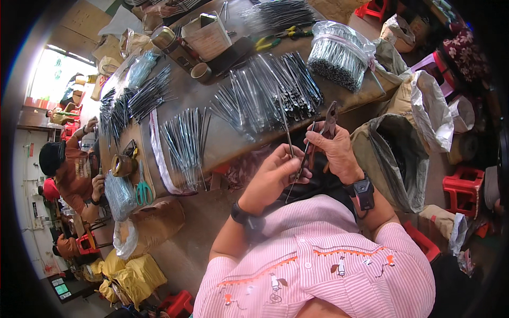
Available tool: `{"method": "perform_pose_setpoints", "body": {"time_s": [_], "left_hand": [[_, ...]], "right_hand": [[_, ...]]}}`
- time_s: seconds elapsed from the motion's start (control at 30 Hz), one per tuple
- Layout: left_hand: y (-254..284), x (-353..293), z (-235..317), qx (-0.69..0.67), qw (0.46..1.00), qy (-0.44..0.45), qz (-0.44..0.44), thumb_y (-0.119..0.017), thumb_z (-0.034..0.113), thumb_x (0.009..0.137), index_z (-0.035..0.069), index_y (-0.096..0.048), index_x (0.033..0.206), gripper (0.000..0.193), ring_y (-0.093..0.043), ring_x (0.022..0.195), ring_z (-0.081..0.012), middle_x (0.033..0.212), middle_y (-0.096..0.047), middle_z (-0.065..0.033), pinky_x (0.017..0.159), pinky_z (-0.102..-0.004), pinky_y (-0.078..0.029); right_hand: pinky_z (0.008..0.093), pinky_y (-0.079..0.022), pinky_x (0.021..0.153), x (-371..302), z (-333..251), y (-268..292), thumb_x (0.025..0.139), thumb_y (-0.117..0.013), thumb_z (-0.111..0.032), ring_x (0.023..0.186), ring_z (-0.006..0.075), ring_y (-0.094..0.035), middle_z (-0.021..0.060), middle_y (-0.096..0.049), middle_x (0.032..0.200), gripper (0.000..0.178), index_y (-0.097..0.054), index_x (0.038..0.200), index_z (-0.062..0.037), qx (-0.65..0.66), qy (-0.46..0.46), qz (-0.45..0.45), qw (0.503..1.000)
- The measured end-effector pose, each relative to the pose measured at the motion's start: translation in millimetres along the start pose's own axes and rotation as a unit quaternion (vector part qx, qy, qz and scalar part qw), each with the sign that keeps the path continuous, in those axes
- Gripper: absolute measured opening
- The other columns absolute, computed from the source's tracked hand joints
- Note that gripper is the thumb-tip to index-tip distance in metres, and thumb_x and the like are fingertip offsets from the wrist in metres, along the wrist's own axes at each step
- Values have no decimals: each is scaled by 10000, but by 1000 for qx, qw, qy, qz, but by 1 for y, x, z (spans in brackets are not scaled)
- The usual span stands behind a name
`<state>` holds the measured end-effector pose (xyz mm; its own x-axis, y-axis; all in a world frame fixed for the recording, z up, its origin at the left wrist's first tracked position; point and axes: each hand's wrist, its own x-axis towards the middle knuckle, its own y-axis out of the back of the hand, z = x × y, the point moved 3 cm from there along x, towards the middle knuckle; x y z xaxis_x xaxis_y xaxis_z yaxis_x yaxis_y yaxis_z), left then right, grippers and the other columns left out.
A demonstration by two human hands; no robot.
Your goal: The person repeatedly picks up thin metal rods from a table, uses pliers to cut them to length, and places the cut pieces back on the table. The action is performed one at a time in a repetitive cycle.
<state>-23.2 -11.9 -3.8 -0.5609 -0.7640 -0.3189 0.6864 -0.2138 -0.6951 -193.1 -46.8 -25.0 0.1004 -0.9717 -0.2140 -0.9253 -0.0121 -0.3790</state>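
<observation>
My left hand (274, 177) is closed, thumb against fingers, around a thin metal rod (284, 119) that points up toward the table edge. My right hand (338, 152) grips a pair of pliers (331, 117), jaws upward, handles down beside the palm. Between the two hands, a short dark metal piece sits at the right fingertips; its exact shape is too small to tell. Just beyond the hands, a wide spread of flat-ended metal rods (265, 95) lies on the table (212, 139). To its left is a smaller bundle of rods (185, 140).
Bagged rods (339, 55) stand at the table's right end, above open sacks (397, 159). Yellow-handled pliers (268, 43), a thermos (172, 47) and a cup (201, 72) sit farther back. Teal scissors (143, 188) lie left, near a co-worker (74, 169). A red stool (464, 191) stands right.
</observation>
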Motion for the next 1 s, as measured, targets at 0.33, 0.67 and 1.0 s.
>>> {"method": "perform_pose_setpoints", "body": {"time_s": [0.33, 0.67, 1.0], "left_hand": [[27, 15, -27, -12, 995, 14, 103, -662, 134, 890, 57, -557, 943, 140, -551, 605, -99, 767, -588, -20, 504, -198, -399], [26, 8, -5, 182, 967, -96, 153, -657, 58, 871, 3, -648, 1079, 216, -507, 609, -20, 759, -604, 16, 507, -167, -396], [17, 5, 5, 344, 904, -184, 175, -620, -12, 861, 24, -685, 1047, 199, -508, 657, -42, 830, -571, -2, 509, -190, -402]], "right_hand": [[259, -533, 644, -6, 5, -2, 881, -664, -117, 709, 124, -635, 107, -673, 858, 173, -630, 984, 19, -80, 5, -37, 996], [375, -566, 761, -16, 25, 30, 905, -459, -264, 935, 332, -642, 283, -596, 1123, 354, -587, 1065, 25, 327, -221, -110, 912], [288, -433, 870, -39, 28, 36, 673, -544, -10, 961, 172, -475, 61, -469, 1126, 806, -330, 1443, -122, -206, -147, -192, 948]]}}
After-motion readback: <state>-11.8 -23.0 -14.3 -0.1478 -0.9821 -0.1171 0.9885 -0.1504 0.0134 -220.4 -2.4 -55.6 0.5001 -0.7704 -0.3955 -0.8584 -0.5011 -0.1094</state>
